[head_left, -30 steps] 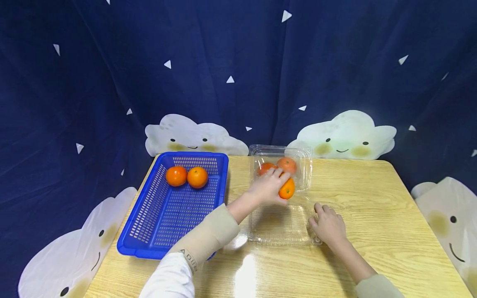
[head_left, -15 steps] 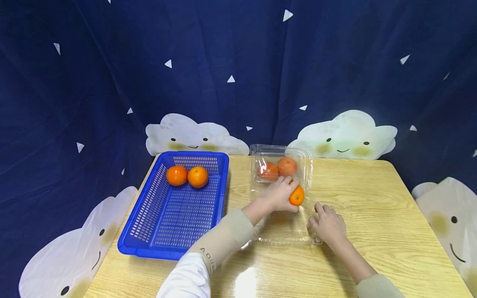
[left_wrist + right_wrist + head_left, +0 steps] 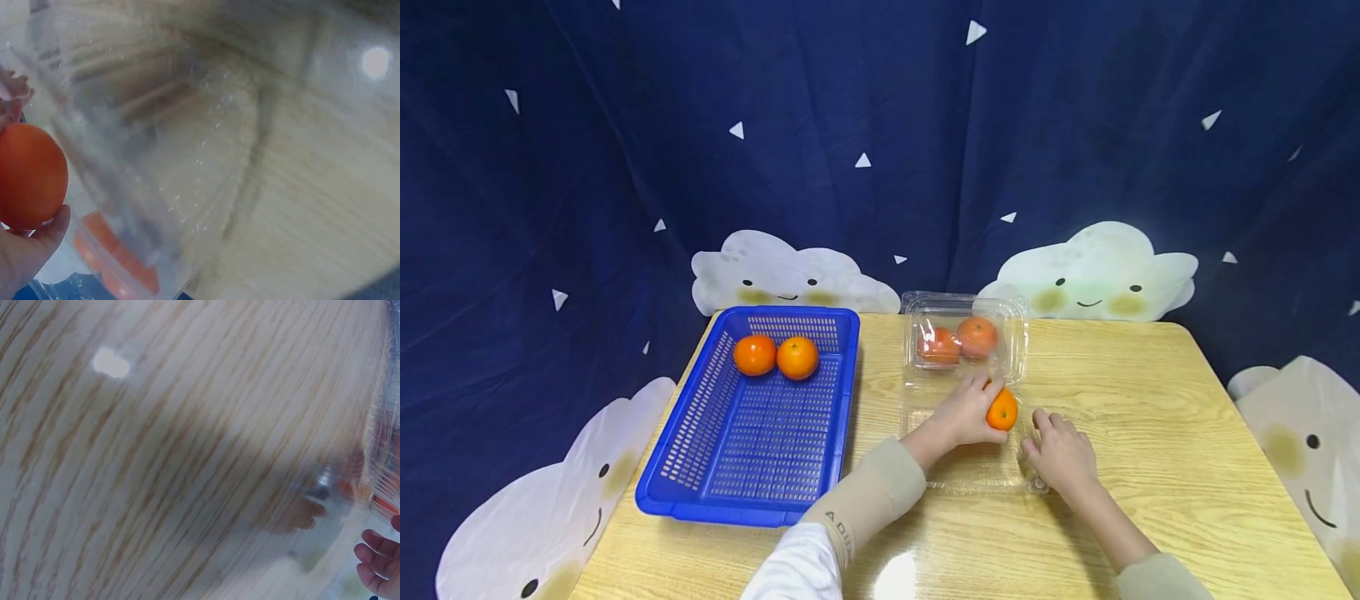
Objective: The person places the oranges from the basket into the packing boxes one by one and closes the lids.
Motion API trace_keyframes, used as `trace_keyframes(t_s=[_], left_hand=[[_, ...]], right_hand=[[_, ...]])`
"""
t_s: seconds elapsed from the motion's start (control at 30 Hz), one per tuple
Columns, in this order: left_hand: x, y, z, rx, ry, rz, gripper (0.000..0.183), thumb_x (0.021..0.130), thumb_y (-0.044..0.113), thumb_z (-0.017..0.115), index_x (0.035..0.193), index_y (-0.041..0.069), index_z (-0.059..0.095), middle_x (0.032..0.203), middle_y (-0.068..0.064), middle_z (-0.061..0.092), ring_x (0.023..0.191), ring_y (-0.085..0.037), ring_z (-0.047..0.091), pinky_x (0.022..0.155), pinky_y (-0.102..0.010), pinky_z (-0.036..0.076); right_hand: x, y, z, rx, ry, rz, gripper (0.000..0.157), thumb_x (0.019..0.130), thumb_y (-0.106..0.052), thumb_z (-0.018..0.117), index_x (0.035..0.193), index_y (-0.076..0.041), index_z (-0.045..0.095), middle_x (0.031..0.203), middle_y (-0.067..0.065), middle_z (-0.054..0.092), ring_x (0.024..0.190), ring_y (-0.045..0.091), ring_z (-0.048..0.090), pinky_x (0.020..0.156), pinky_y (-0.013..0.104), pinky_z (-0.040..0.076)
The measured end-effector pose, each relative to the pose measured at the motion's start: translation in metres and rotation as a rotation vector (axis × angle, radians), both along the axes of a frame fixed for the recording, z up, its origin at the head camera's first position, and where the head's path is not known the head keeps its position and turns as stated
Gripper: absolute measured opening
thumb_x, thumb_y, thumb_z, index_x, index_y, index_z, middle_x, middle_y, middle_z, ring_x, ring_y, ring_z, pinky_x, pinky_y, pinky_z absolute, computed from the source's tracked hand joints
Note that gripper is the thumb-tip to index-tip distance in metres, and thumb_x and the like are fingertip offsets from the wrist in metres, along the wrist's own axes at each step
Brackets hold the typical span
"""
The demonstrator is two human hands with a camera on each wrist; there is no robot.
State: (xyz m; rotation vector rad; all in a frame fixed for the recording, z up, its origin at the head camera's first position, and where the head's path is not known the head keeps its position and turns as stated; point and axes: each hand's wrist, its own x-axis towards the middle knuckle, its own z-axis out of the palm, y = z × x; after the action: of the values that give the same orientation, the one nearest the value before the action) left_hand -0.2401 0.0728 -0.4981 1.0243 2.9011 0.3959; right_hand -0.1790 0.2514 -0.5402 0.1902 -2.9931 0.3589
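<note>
My left hand (image 3: 966, 417) holds an orange (image 3: 1002, 409) between thumb and fingers, over the near half of a clear plastic clamshell box (image 3: 955, 482). In the left wrist view the held orange (image 3: 31, 177) is at the left edge, with the thumb beneath it. Two more oranges (image 3: 977, 337) sit side by side at the far half of the box, showing paler through clear plastic. My right hand (image 3: 1062, 452) lies by the box's right edge with loosely bent fingers and nothing in them. Whether it touches the plastic I cannot tell. In the right wrist view its fingers (image 3: 378, 556) show at the right edge.
A blue slotted basket (image 3: 658, 467) stands on the table's left side, with two oranges (image 3: 797, 357) at its far end. The wooden table (image 3: 1187, 467) extends right of the box. Behind it hangs a dark blue curtain (image 3: 820, 100) with clouds and triangles.
My left hand has carried the orange toward me and slightly right, from beside the two far oranges to over the near half of the box. The right hand has stayed in place.
</note>
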Motion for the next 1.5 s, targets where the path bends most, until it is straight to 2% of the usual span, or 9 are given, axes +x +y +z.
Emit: trace_keyframes(t_s=[0.2,0.5,0.7,0.9,1.2,1.5], left_hand=[[0.003,0.003,-0.01,0.022,-0.013,0.036,0.084,0.067,0.047,0.07,0.138,0.015,0.037,0.129,-0.008,0.042,0.112,-0.019,0.042,0.083,-0.023,0.045],[0.007,0.01,-0.017,0.019,0.042,0.061,0.082,0.067,0.052,0.069,0.134,0.013,0.041,0.127,-0.007,0.04,0.109,-0.018,0.041,0.079,-0.02,0.046],[0.011,0.014,-0.021,0.076,-0.021,0.106,0.08,0.067,0.05,0.07,0.133,0.015,0.041,0.127,-0.004,0.037,0.112,-0.016,0.037,0.075,-0.017,0.045],[0.013,0.018,-0.027,0.141,-0.075,0.139,0.081,0.068,0.05,0.07,0.135,0.015,0.04,0.133,-0.003,0.035,0.112,-0.016,0.04,0.075,-0.019,0.046],[0.014,0.016,-0.034,0.15,-0.091,0.127,0.075,0.07,0.046,0.07,0.132,0.017,0.041,0.126,-0.001,0.04,0.112,-0.016,0.042,0.074,-0.019,0.045],[0.015,0.012,-0.036,0.207,-0.167,0.128,0.076,0.074,0.045,0.068,0.137,0.016,0.037,0.137,-0.004,0.034,0.122,-0.02,0.039,0.083,-0.024,0.045]], right_hand=[[0.0,-0.001,0.0,-0.006,-0.006,-0.007,0.034,0.081,-0.026,0.058,0.105,-0.003,0.051,0.097,0.018,0.057,0.083,0.037,0.056,0.065,0.051,0.044],[0.0,-0.002,0.002,-0.006,0.0,-0.002,0.032,0.082,-0.026,0.058,0.103,-0.003,0.051,0.094,0.018,0.057,0.082,0.036,0.056,0.063,0.051,0.044],[0.001,-0.001,0.001,-0.006,-0.004,-0.005,0.038,0.082,-0.027,0.056,0.109,-0.001,0.051,0.1,0.021,0.056,0.087,0.039,0.055,0.068,0.055,0.044],[0.0,-0.001,0.0,-0.009,-0.01,-0.007,0.04,0.082,-0.028,0.057,0.111,-0.001,0.051,0.102,0.022,0.056,0.089,0.04,0.055,0.069,0.055,0.044],[0.001,-0.002,0.002,-0.013,-0.015,-0.005,0.037,0.082,-0.027,0.058,0.108,-0.002,0.051,0.102,0.022,0.056,0.087,0.039,0.055,0.067,0.054,0.044],[0.0,-0.003,0.002,-0.015,-0.023,-0.006,0.036,0.082,-0.028,0.058,0.107,-0.002,0.05,0.101,0.021,0.056,0.086,0.039,0.055,0.067,0.053,0.044]])
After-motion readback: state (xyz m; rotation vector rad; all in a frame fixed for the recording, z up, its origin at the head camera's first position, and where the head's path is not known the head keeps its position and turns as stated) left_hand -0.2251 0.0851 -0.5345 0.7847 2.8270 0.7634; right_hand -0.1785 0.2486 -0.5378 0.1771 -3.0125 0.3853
